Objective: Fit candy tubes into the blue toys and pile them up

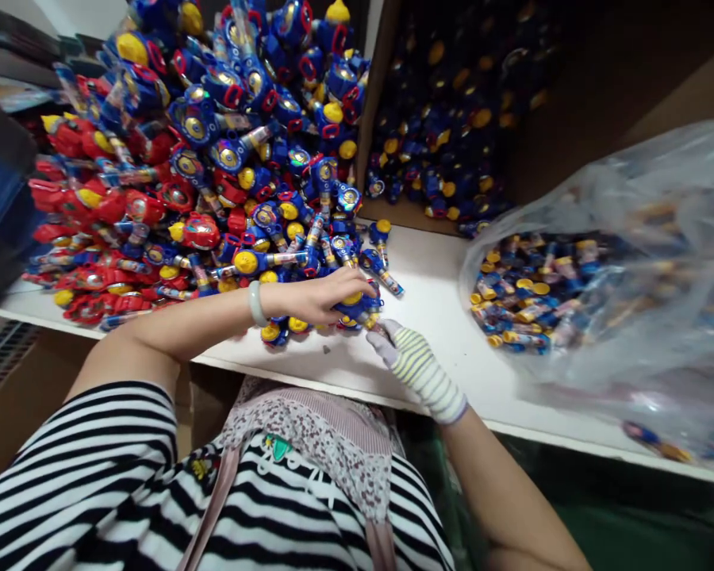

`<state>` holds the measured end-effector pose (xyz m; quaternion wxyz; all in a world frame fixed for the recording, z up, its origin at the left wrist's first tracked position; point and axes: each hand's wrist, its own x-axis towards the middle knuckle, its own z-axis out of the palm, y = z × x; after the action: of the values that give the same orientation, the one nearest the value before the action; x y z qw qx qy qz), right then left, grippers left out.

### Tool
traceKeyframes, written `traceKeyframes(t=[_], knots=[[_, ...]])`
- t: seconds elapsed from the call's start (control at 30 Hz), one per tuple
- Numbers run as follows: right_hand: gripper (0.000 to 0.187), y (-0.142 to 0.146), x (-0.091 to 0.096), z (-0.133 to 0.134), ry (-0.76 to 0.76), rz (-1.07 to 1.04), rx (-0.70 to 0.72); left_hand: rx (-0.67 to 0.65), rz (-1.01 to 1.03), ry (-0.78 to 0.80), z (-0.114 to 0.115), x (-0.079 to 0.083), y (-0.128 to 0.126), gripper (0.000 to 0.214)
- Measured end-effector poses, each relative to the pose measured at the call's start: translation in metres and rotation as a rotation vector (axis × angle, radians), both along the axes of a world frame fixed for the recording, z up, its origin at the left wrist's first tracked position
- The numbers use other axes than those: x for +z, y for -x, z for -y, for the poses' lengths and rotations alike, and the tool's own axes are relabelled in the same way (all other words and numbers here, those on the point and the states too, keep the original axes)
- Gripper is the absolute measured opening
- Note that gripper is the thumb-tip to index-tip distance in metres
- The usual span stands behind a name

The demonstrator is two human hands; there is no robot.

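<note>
My bare left hand [318, 297], with a pale bangle at the wrist, is closed over a blue plastic toy [366, 304] with yellow parts. Its fingers hide much of the toy. In a white and yellow striped glove, my right hand [420, 369] pinches a small candy tube [372, 320] at the toy's near end; whether the tube is joined to the toy is too small to tell. Just beyond them lies another blue toy [374, 260] with a tube pointing right. Several blue toys with yellow caps [272, 331] touch the left wrist and fingers.
A tall heap of blue and red toys [196, 230] covers the left of the white table [434, 277]. Behind stands a cardboard box [571, 151] holding more blue toys. To the right, a clear plastic bag [648, 317] contains yellow-capped tubes [529, 297]. The table's front edge runs before my apron.
</note>
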<state>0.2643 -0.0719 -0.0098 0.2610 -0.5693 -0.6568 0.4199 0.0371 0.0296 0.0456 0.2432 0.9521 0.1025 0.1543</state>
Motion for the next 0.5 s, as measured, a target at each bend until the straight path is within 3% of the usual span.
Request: traceKeyframes(t=[0.07, 0.13, 0.2, 0.33, 0.4, 0.5], knots=[[0.058, 0.001, -0.007, 0.004, 0.239, -0.216, 0.102, -0.057, 0.029, -0.084, 0.008, -0.002, 0.002, 0.049], [0.064, 0.005, -0.012, 0.007, 0.369, -0.336, 0.144, -0.081, 0.036, -0.142, 0.013, -0.004, 0.004, 0.048], [0.061, 0.012, -0.010, 0.008, 0.276, -0.250, 0.102, -0.037, 0.015, -0.112, 0.017, -0.007, 0.007, 0.049], [0.053, 0.026, 0.005, 0.014, -0.084, 0.201, -0.012, 0.034, 0.024, -0.026, 0.026, -0.012, 0.017, 0.052], [0.051, 0.030, 0.008, 0.018, -0.112, 0.187, 0.072, 0.006, 0.051, -0.083, 0.035, -0.013, 0.022, 0.050], [0.052, 0.039, 0.008, 0.021, 0.013, -0.067, 0.208, -0.044, 0.056, -0.163, 0.047, -0.013, 0.032, 0.049]])
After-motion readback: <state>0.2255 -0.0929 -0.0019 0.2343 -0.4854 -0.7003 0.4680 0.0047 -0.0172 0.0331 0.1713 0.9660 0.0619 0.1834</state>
